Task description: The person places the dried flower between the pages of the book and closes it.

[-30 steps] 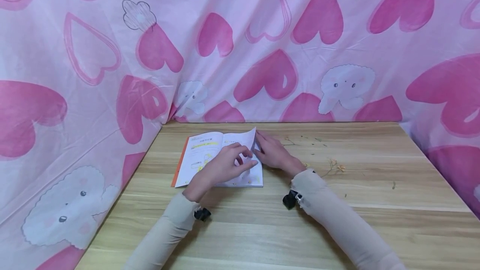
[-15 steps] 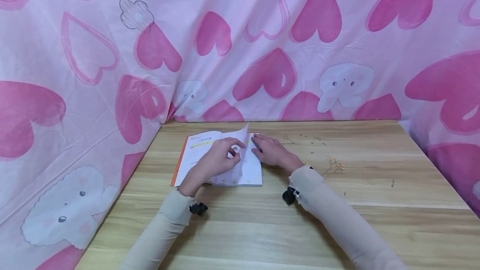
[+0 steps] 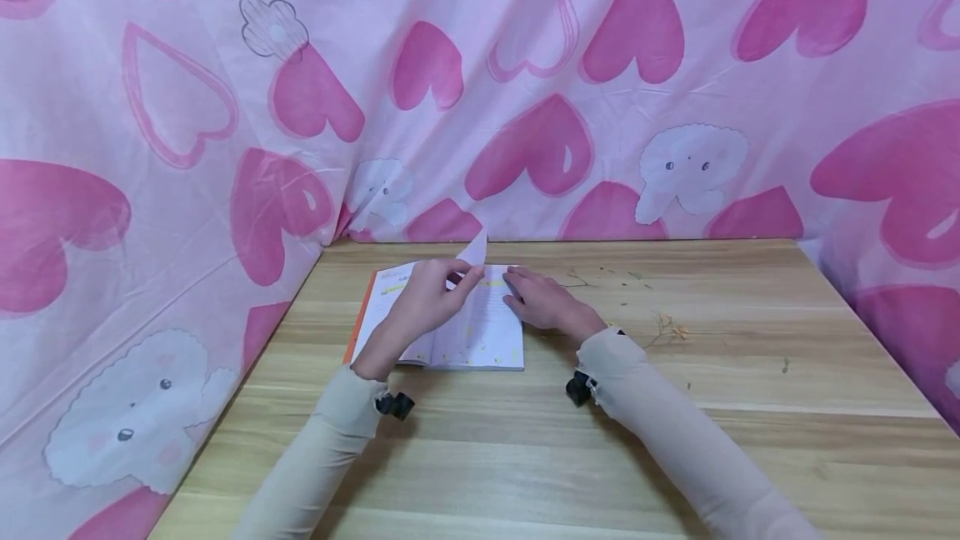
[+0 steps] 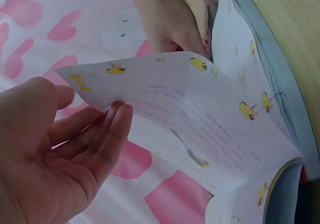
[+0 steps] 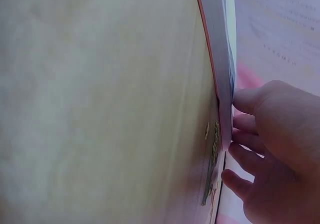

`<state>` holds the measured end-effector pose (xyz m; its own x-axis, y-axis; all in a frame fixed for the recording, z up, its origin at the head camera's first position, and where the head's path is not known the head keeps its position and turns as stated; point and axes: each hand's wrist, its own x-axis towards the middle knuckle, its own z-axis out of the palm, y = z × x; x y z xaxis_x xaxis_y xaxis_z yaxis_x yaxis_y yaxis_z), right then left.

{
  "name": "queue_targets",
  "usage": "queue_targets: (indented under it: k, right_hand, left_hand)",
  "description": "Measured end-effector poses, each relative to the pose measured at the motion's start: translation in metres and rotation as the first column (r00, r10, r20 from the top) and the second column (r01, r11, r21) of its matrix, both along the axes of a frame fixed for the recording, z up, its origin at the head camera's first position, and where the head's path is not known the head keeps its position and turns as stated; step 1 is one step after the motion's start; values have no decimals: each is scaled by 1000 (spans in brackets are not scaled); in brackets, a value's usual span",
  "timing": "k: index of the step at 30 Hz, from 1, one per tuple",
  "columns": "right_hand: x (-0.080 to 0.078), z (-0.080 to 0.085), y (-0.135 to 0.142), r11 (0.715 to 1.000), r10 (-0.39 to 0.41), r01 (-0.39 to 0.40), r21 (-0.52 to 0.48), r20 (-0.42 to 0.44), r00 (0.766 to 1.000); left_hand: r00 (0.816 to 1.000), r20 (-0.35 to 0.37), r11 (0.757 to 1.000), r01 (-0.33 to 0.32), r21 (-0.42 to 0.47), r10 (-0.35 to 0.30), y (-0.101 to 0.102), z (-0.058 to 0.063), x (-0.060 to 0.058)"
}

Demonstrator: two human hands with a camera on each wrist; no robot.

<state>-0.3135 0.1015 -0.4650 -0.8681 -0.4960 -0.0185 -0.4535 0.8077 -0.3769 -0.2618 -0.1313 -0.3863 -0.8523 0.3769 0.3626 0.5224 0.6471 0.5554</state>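
An open book with an orange edge at its left lies on the wooden table. One page, printed with small yellow figures, stands raised and curved above it. My left hand holds this page by its free edge; in the left wrist view the thumb and fingers lie at the edge, and one fingertip seems hidden behind the paper. My right hand rests on the upper right edge of the book. In the right wrist view its thumb and fingertips touch the page edges, with the fingers loosely extended.
Right of the book lie a dried sprig with small orange flowers and several plant bits. A pink heart-patterned cloth hangs behind and along both sides of the wooden table.
My left hand has moved left and a little farther away with the page, which has swung from the right side to nearly upright. The right hand has stayed almost still on the book's edge.
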Motion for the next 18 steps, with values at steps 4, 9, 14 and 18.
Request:
queue_targets:
  k: [4, 9, 14, 18]
  right_hand:
    - [0, 1, 1, 1000, 3, -3, -9, 0, 1000]
    - [-1, 1, 2, 1000, 5, -5, -9, -5, 1000]
    - [-3, -1, 2, 1000, 6, -6, -4, 4, 1000]
    - [-2, -1, 1, 1000, 5, -5, -2, 10, 1000]
  left_hand:
    - [1000, -4, 999, -23, 27, 23, 0, 4, -1]
    - [999, 14, 999, -37, 26, 37, -3, 8, 0]
    - [997, 27, 997, -71, 27, 70, -8, 11, 1]
    - [995, 35, 995, -91, 39, 90, -13, 14, 3]
